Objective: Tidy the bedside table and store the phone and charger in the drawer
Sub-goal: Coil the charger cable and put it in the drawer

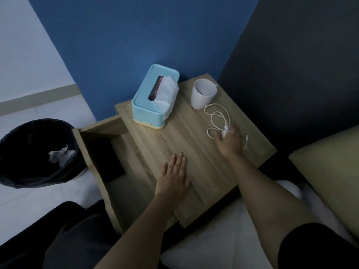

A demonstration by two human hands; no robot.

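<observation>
The wooden bedside table fills the middle of the view. Its drawer is pulled out to the left, and a dark phone lies flat inside it. A white charger with a looped white cable lies on the tabletop's right side. My right hand is over the charger plug, fingers closing around it. My left hand rests flat on the tabletop near the front, fingers spread, holding nothing.
A light blue tissue box stands at the table's back left, a white cup at the back right. A black bin with crumpled tissue sits on the floor left of the drawer. A bed lies to the right.
</observation>
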